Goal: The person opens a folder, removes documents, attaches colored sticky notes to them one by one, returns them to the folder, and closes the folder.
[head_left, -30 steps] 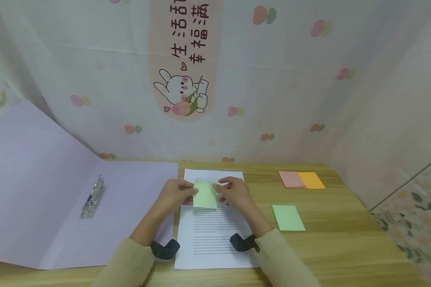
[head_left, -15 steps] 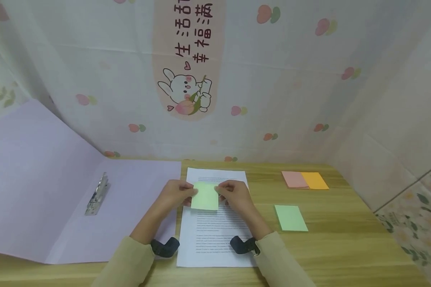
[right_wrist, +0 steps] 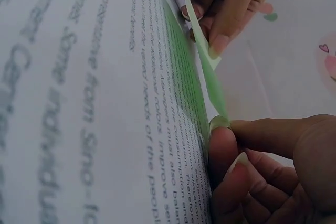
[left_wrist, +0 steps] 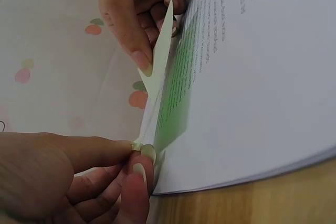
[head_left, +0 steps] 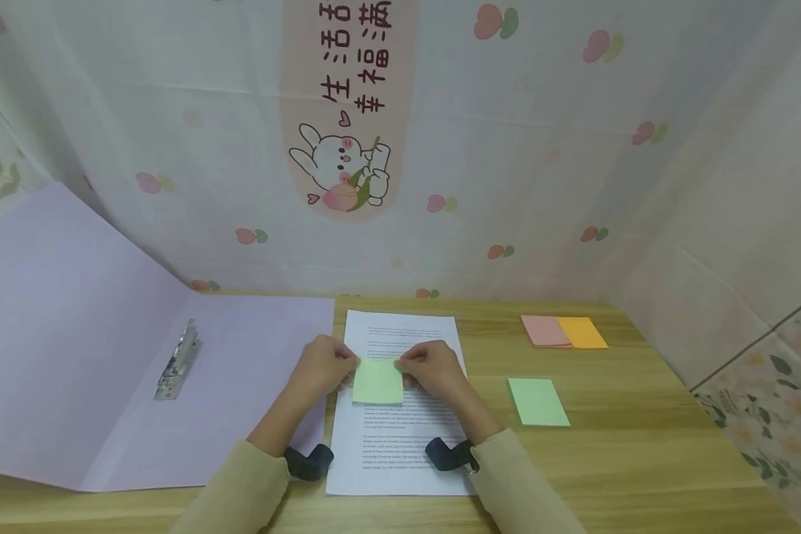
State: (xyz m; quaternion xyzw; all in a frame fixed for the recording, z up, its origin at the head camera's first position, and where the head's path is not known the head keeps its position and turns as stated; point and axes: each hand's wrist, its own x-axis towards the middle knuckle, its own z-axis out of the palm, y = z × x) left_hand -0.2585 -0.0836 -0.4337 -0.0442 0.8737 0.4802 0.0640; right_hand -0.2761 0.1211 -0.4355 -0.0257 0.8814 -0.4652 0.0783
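A light green sticky note (head_left: pixel 377 382) hangs close over a printed sheet stack (head_left: pixel 400 475), between both hands. My left hand (head_left: pixel 323 365) pinches its upper left corner between thumb and fingertips. On the other side, my right hand (head_left: pixel 435 366) pinches the upper right corner the same way. In the left wrist view the note (left_wrist: pixel 161 51) stands tilted away from the page, throwing a green tint on the printed lines. The right wrist view shows the note (right_wrist: pixel 210 80) slightly bowed, its lower edge near the text.
A purple folder (head_left: pixel 260 415) lies unfolded at the left, its cover raised, with a metal clip (head_left: pixel 178 362) inside. To the right are a green sticky pad (head_left: pixel 538 402), a pink pad (head_left: pixel 545 331) and an orange pad (head_left: pixel 582 333) on the wooden table (head_left: pixel 641 460). A patterned cloth (head_left: pixel 507 148) hangs behind.
Both hands have brought the green note down the page, toward the person. It was turned at first, then held out flat between the two hands; both grips stay on its corners.
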